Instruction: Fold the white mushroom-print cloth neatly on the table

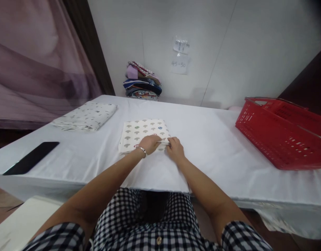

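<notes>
Left hand (pixel 149 143) and right hand (pixel 175 149) pinched together on near right corner of folded patterned cloth (pixel 142 134). Bare white surface (pixel 207 139) open right, toward red basket (pixel 283 134).

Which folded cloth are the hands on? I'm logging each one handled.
The cream printed cloth at the table's middle; both hands grip its near edge. The grey-dotted cloth lies untouched, farther left.

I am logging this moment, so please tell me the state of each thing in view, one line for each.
Patterned cloth: folded flat, near edge pinched by both hands.
Left hand: closed on the cloth edge.
Right hand: closed on the same edge.
Grey cloth: folded, lying apart.
Basket: tilted, contents hidden.
Phone: screen dark, flat.
Cloth pile: stacked against the wall.
</notes>
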Motion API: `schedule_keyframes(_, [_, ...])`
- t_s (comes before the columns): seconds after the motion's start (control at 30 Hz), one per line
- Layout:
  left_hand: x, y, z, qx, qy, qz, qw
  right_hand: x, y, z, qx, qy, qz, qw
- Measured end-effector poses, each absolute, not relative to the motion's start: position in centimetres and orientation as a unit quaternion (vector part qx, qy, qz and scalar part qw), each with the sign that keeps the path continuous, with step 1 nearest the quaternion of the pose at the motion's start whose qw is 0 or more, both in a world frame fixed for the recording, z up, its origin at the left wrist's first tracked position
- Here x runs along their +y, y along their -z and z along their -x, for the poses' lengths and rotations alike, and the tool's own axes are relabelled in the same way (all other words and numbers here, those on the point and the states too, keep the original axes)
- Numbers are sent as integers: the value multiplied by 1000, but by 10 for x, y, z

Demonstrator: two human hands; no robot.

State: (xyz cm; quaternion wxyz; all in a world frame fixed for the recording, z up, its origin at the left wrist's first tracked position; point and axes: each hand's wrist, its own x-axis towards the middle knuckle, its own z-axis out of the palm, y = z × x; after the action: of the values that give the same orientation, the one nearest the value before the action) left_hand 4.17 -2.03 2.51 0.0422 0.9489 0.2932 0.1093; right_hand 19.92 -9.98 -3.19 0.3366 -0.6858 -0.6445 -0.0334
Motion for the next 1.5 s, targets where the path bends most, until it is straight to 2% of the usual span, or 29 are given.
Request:
schedule_keyframes(0.13, [-20,-23,-38,317,-90,-944,30,-98,31,-197,-645,49,691,322])
schedule_keyframes(0.6, [-16,-11,-34,308,-138,-941,-13,-97,31,-199,-675,32,667,314])
schedule_keyframes(0.9, [-11,-15,-34,377,-127,-917,28,-98,29,-198,-667,53,676,307])
schedule_keyframes(1.13, [-12,-16,-39,366,-129,-921,46,-95,32,-200,-677,53,659,325])
schedule_keyframes(1.23, [-15,-14,-35,327,-191,-924,51,-95,33,-202,-686,47,646,332])
schedule_keyframes(1.33, [-19,-14,-32,239,-241,-941,9,-95,33,-203,-689,39,641,336])
schedule_keyframes(1.5, [-24,-14,-35,187,-187,-964,-32,-96,32,-203,-683,46,635,357])
